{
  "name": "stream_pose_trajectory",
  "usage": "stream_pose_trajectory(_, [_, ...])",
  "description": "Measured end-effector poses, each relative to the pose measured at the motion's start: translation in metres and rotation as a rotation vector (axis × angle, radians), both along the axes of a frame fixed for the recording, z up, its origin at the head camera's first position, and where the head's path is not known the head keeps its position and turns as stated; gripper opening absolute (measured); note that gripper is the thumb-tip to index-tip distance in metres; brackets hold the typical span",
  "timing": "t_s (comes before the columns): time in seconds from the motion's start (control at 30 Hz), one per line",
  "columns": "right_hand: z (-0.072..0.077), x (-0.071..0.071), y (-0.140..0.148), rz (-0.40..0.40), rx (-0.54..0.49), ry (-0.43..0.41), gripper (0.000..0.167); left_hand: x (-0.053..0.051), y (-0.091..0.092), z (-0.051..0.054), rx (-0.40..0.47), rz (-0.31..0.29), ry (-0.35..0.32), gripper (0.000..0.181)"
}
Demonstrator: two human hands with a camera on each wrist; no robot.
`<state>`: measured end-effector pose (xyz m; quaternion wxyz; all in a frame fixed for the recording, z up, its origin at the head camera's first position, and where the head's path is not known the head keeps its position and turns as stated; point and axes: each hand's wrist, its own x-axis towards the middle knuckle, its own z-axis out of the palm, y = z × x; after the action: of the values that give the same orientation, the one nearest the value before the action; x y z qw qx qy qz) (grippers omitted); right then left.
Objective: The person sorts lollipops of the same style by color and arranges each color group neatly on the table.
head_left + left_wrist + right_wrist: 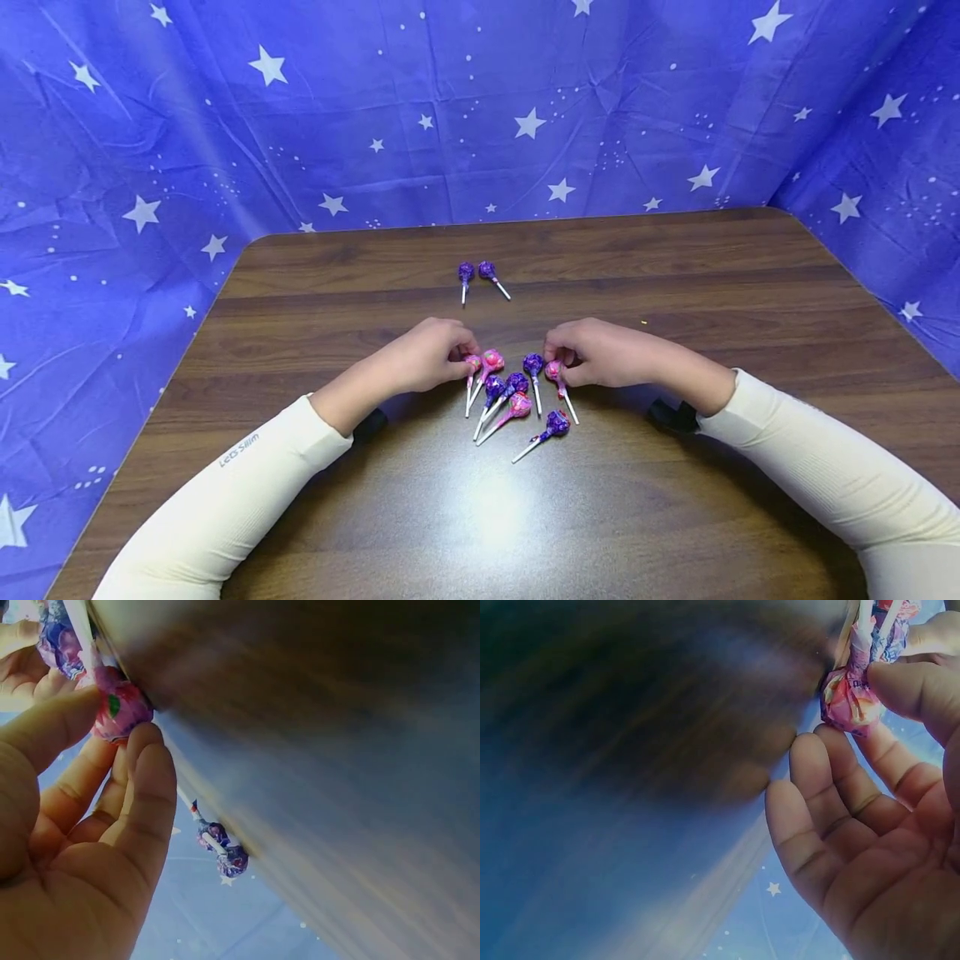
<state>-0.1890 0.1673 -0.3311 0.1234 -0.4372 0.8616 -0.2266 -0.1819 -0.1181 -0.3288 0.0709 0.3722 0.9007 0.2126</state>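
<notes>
My left hand pinches a pink-wrapped lollipop by its head; in the left wrist view the thumb and fingertips touch its pink wrapper. Opposite it, my right hand pinches another pink lollipop, its white stick pointing toward me. The right wrist view shows this pink head between thumb and fingers. Between the hands lie a pink lollipop, a purple one, two more purple ones with crossing sticks, and a pink one. Nearer me is a purple lollipop.
Two purple lollipops lie apart from the group, farther back on the brown wooden table. A tiny yellow scrap is right of centre. Behind the table hangs a blue curtain with white stars.
</notes>
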Motion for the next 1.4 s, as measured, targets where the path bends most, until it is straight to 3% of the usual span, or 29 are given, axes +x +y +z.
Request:
stream_pose_trajectory(0.17, [0.001,-0.004,0.003,-0.022,0.000,-0.005,0.012,-0.001,0.000,-0.001,0.008,0.006,-0.015,0.007])
stream_pose_trajectory(0.37, [0.009,-0.020,0.004,-0.048,-0.081,0.014,0.007,-0.002,-0.001,0.000,0.012,-0.012,0.004,0.005])
stream_pose_trajectory(0.67, [0.023,-0.062,-0.028,-0.052,-0.131,-0.006,0.006,-0.002,-0.005,-0.002,0.038,-0.013,0.012,0.004])
stream_pose_trajectory(0.93, [0.019,-0.096,-0.067,-0.081,-0.102,-0.027,0.005,-0.001,-0.004,-0.005,0.056,-0.016,0.013,0.004])
stream_pose_trajectory(1.4, [0.012,-0.098,-0.114,-0.090,0.064,-0.008,0.007,0.010,-0.002,0.003,0.042,-0.050,0.050,0.004])
